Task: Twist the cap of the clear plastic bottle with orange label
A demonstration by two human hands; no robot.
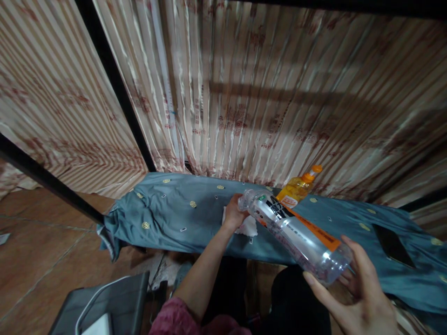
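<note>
A clear plastic bottle (300,232) with a silver, black and orange label lies aslant in the air, its neck toward the upper left. My right hand (363,293) grips it by the base, thumb and fingers on opposite sides. Behind the bottle's neck is my left hand (233,213), low over the bench, closed on a crumpled white tissue (247,226) that shows on both sides of it. Its fingertips are partly hidden. Just beyond the clear bottle stands an orange-yellow pump bottle (296,190) with a white label.
A blue-green patterned cloth (195,218) covers the bench. On its right lies a dark phone (393,244). Striped curtains (237,93) hang behind, with dark metal posts (118,83) at the left. A grey stool (122,298) at lower left carries a white device (98,325) and cable.
</note>
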